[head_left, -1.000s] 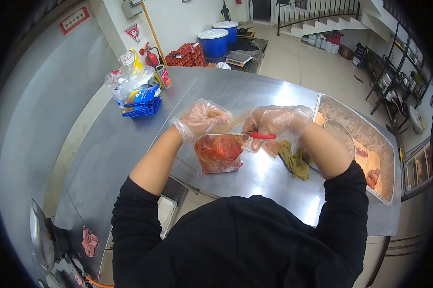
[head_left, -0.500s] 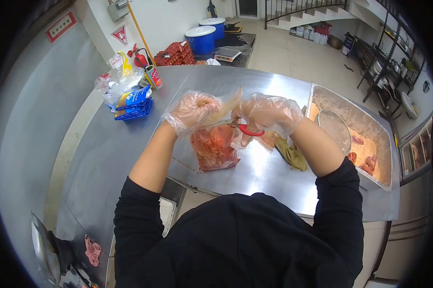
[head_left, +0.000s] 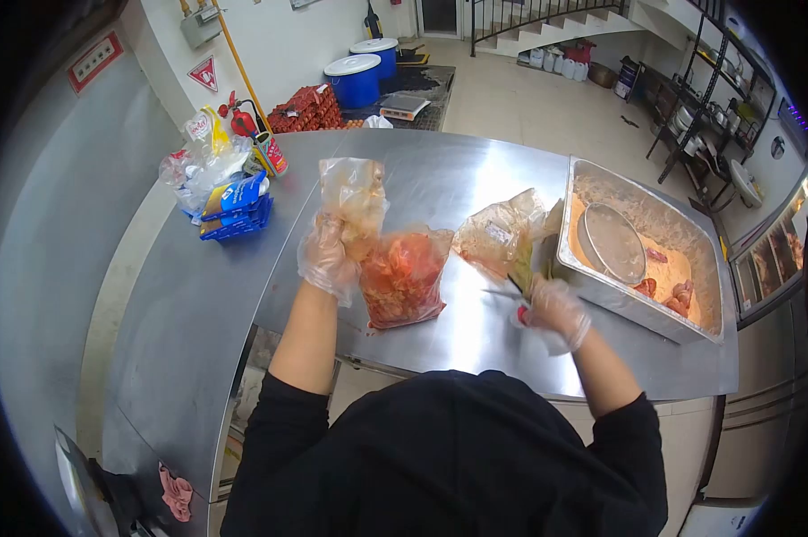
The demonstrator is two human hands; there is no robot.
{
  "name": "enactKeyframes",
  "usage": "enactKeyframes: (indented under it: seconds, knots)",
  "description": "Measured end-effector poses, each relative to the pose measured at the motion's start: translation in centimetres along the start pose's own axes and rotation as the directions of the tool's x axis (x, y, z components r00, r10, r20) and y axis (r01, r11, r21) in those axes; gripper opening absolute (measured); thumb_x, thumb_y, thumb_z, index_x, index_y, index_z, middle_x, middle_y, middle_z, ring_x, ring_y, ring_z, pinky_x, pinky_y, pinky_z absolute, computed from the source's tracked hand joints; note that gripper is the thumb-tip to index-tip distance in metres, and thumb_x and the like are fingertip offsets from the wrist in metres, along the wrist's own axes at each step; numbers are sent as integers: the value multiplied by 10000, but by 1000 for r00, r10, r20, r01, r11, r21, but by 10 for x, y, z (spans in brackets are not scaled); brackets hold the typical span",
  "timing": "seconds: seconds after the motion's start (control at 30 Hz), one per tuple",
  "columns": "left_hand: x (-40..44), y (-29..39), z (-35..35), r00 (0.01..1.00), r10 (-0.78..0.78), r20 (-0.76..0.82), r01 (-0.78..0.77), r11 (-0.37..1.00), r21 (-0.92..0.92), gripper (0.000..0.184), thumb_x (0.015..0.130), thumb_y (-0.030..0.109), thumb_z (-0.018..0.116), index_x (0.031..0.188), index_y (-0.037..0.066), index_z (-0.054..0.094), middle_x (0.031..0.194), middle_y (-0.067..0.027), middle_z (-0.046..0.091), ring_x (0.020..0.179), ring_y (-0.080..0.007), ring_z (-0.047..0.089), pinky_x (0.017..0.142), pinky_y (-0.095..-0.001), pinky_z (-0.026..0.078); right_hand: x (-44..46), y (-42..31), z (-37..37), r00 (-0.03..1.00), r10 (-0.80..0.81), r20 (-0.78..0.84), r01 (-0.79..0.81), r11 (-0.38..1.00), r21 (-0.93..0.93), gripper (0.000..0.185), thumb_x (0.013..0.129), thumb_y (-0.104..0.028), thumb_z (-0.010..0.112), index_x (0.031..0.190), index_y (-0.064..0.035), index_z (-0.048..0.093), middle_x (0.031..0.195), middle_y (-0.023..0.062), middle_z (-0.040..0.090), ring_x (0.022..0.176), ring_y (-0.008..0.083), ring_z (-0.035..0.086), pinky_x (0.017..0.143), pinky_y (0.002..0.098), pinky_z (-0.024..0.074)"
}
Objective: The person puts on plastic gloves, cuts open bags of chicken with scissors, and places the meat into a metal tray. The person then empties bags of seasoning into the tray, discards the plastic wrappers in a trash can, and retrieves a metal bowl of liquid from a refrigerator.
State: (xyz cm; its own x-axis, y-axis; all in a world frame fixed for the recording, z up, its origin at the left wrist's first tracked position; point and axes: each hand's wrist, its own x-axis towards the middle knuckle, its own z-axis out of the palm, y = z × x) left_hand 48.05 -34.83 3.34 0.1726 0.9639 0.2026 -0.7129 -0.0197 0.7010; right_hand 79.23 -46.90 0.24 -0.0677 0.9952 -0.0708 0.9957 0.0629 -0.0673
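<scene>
Gloved in clear plastic, my left hand (head_left: pixel 330 255) is closed on a strip of clear plastic bag (head_left: pixel 352 188) that rises above its fingers. Just right of it a bag of red marinated meat (head_left: pixel 406 279) stands upright on the steel table, its top edge loose. My right hand (head_left: pixel 554 311), also gloved, is closed round red-handled scissors (head_left: pixel 502 294) whose blades point left over the table. Beyond that hand lie a crumpled, stained plastic bag (head_left: pixel 502 228) and a green cloth (head_left: pixel 522 264), partly hidden.
A deep metal tray (head_left: pixel 632 309) of orange powder, with meat pieces and a round sieve (head_left: pixel 612 243), stands on the right of the steel table (head_left: pixel 413 174). Blue packets (head_left: pixel 236 208) and plastic bags (head_left: pixel 209 161) sit at the far left, beside a can (head_left: pixel 271 154).
My hands have moved apart. The right has carried the scissors down and right, away from the bag; the left holds up the plastic strip. The view has shifted, showing the crumpled bag more fully.
</scene>
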Motion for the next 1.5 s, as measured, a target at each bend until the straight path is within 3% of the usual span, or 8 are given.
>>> enactKeyframes:
  seconds: [0.23, 0.37, 0.6, 0.9, 1.0, 1.1, 1.3, 1.5]
  knots:
    - [-9, 5, 12, 997, 19, 81, -19, 1000, -1, 453, 814, 304, 556, 1164, 50, 424, 1092, -105, 529, 961, -225, 545, 781, -349, 482, -1, 12, 40, 994, -48, -102, 22, 971, -239, 219, 659, -296, 561, 657, -79, 589, 593, 123, 574, 593, 310, 578, 570, 399, 465]
    - [-13, 7, 20, 994, -6, 106, 6, 1000, 1, 396, 836, 325, 522, 1117, 56, 451, 1065, -94, 533, 941, -209, 552, 780, -349, 482, 13, -64, -75, 680, -395, -618, 479, 877, -34, 155, 772, -186, 518, 716, -66, 598, 582, 143, 526, 555, 321, 529, 512, 403, 421]
    - [-13, 2, 12, 998, -14, 63, 10, 997, 73, 465, 824, 321, 542, 1186, 59, 413, 1137, -92, 503, 1009, -231, 520, 800, -364, 467, 79, -134, -127, 877, -478, -59, 480, 861, 167, 163, 705, -206, 605, 793, -69, 614, 745, 143, 599, 725, 294, 592, 612, 373, 471]
    - [-4, -3, 20, 980, 67, -189, -8, 956, 294, 271, 856, 327, 507, 947, 76, 552, 868, -15, 543, 739, -104, 505, 661, -255, 436, 72, -146, -116, 817, -541, -198, 569, 811, 137, 270, 704, -298, 609, 846, -69, 625, 769, 135, 605, 735, 290, 576, 651, 363, 456]
    - [7, -12, 7, 976, 141, -167, -55, 897, 439, 246, 852, 322, 515, 882, 82, 563, 798, 3, 540, 733, -97, 500, 646, -257, 430, 80, -139, -114, 827, -563, 0, 552, 812, 189, 226, 716, -269, 599, 791, -56, 617, 752, 138, 600, 718, 280, 580, 633, 364, 456]
    - [-2, -1, 23, 980, 33, -196, 49, 917, 396, 236, 849, 316, 520, 835, 84, 564, 755, 7, 531, 720, -103, 499, 619, -258, 429, 93, -121, -94, 657, -747, -103, 743, 618, 258, 151, 661, -133, 597, 789, -57, 624, 776, 141, 595, 765, 293, 580, 652, 350, 467]
    - [-13, 2, 38, 991, -97, -96, 121, 950, 288, 232, 855, 314, 509, 849, 85, 545, 776, -19, 522, 709, -125, 502, 577, -262, 430, 95, -143, -79, 807, -534, 255, 590, 756, -285, 204, 657, -167, 605, 847, -96, 627, 816, 78, 614, 786, 245, 596, 623, 344, 477]
    - [-6, -12, 24, 995, -92, -34, 96, 977, 188, 246, 860, 317, 501, 870, 73, 536, 792, -25, 527, 701, -117, 494, 604, -257, 426, 102, -143, -74, 870, -448, 208, 491, 823, -284, 248, 672, -216, 592, 902, -132, 630, 859, 56, 614, 811, 221, 598, 619, 349, 479]
